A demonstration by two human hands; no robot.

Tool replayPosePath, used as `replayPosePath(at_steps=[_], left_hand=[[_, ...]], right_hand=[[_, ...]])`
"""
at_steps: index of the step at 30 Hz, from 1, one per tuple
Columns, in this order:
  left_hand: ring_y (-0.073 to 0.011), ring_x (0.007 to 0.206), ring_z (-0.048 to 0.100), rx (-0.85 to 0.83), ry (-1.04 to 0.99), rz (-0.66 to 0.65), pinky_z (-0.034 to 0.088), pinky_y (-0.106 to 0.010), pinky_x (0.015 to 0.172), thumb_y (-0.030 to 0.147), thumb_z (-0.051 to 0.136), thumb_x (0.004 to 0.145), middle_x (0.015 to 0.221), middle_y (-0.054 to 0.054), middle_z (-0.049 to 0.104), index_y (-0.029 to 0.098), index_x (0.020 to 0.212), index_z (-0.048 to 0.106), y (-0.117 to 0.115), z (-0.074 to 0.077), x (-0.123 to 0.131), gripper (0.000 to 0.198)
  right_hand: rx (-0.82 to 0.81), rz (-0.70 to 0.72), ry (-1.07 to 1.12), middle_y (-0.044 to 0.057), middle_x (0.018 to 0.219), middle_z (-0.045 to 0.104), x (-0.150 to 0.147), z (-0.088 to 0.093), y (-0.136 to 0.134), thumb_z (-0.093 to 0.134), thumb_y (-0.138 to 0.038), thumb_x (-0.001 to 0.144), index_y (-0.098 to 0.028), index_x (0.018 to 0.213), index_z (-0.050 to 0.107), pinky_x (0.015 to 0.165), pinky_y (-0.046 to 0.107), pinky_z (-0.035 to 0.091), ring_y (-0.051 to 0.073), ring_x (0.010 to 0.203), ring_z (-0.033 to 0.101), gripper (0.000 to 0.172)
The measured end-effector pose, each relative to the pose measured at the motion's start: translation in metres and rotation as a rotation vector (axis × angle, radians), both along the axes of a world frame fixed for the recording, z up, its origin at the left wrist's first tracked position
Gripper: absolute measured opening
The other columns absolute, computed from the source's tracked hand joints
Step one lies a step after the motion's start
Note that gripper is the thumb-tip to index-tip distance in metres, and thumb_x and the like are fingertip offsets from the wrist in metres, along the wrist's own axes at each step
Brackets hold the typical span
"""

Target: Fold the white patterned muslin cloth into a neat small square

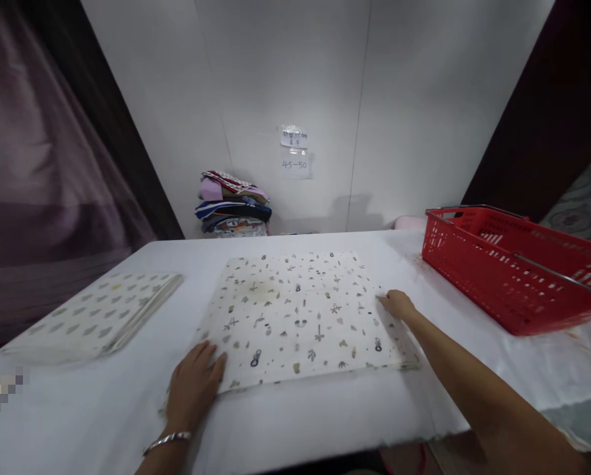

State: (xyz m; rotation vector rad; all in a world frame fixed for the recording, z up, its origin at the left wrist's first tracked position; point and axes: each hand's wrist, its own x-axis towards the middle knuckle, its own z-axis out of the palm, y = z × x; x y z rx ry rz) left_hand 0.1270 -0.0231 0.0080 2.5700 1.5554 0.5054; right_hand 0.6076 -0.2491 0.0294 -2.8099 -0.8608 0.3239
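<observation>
A cream cloth [290, 316] with small grey and olive prints lies folded in a flat rectangle on the white-covered table. At its front left corner, my left hand [196, 379] rests flat with the fingers stretched over the edge; a silver bracelet is on that wrist. My right hand [398, 305] is at the cloth's right edge, fingers curled in and the tips pinching the border. The cloth's right front corner shows its layers, slightly uneven. A faint yellowish patch marks its upper left part.
To the left lies a folded cream cloth [97, 313] with grey leaf-like prints. A red plastic basket [488, 277] with metal handles stands at the right. Behind the table are stacked folded fabrics [233, 204] by a wall with paper signs [296, 165]. A purple curtain [43, 171] hangs left.
</observation>
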Motion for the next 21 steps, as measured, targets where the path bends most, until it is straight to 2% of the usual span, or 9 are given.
replayPosePath(at_steps=[2, 5, 8, 12, 16, 19, 21], left_hand=[[-0.0231, 0.128, 0.04, 0.004, 0.0, 0.041, 0.032, -0.038, 0.106, 0.045, 0.035, 0.086, 0.135, -0.011, 0.05, 0.016, 0.116, 0.058, 0.001, 0.001, -0.001, 0.047], [-0.0279, 0.127, 0.041, -0.065, 0.027, 0.188, 0.037, -0.042, 0.102, 0.047, 0.033, 0.086, 0.137, -0.014, 0.047, 0.012, 0.123, 0.052, 0.005, 0.009, -0.006, 0.054], [-0.0329, 0.118, 0.049, -0.183, 0.074, 0.29, 0.043, -0.044, 0.093, 0.049, 0.037, 0.083, 0.13, -0.018, 0.051, 0.009, 0.131, 0.044, 0.012, 0.022, -0.014, 0.062], [-0.0321, 0.104, 0.059, -0.333, 0.072, 0.294, 0.048, -0.042, 0.082, 0.051, 0.035, 0.083, 0.118, -0.017, 0.06, 0.012, 0.131, 0.042, 0.017, 0.031, -0.025, 0.063], [-0.0311, 0.094, 0.064, -0.368, 0.039, 0.239, 0.048, -0.04, 0.077, 0.054, 0.034, 0.083, 0.103, -0.015, 0.067, 0.014, 0.128, 0.046, 0.019, 0.03, -0.031, 0.061], [-0.0305, 0.094, 0.064, -0.345, 0.059, 0.22, 0.048, -0.039, 0.077, 0.054, 0.036, 0.082, 0.103, -0.014, 0.068, 0.016, 0.129, 0.046, 0.032, 0.035, -0.037, 0.061], [-0.0306, 0.093, 0.064, -0.326, 0.079, 0.235, 0.049, -0.04, 0.075, 0.054, 0.039, 0.081, 0.103, -0.015, 0.068, 0.016, 0.13, 0.046, 0.049, 0.04, -0.047, 0.062]], right_hand=[[0.005, 0.015, 0.017, 0.015, 0.1, 0.066, -0.004, 0.0, -0.007, 0.051, -0.041, 0.085, -0.012, 0.09, 0.066, 0.069, 0.028, 0.044, 0.025, 0.092, 0.062, 0.033], [0.014, 0.012, 0.065, 0.014, 0.086, 0.067, -0.014, 0.002, -0.024, 0.055, -0.041, 0.082, -0.012, 0.084, 0.065, 0.063, 0.028, 0.045, 0.024, 0.08, 0.064, 0.031], [0.096, -0.092, 0.252, 0.011, 0.078, 0.065, -0.029, 0.003, -0.047, 0.059, -0.046, 0.078, -0.013, 0.086, 0.062, 0.052, 0.028, 0.044, 0.021, 0.064, 0.062, 0.034], [0.312, -0.218, 0.687, 0.006, 0.074, 0.062, -0.051, 0.003, -0.08, 0.062, -0.055, 0.073, -0.017, 0.088, 0.058, 0.044, 0.025, 0.042, 0.016, 0.056, 0.057, 0.041], [0.486, -0.145, 1.04, 0.003, 0.062, 0.057, -0.062, 0.001, -0.1, 0.064, -0.052, 0.073, -0.017, 0.077, 0.059, 0.039, 0.02, 0.038, 0.011, 0.047, 0.048, 0.036], [0.587, -0.105, 1.129, 0.004, 0.066, 0.06, -0.074, 0.003, -0.102, 0.066, -0.045, 0.074, -0.016, 0.074, 0.063, 0.036, 0.017, 0.035, 0.009, 0.047, 0.047, 0.029], [0.592, -0.14, 1.078, 0.005, 0.07, 0.063, -0.093, 0.004, -0.098, 0.067, -0.043, 0.073, -0.016, 0.074, 0.064, 0.037, 0.016, 0.038, 0.01, 0.05, 0.051, 0.027]])
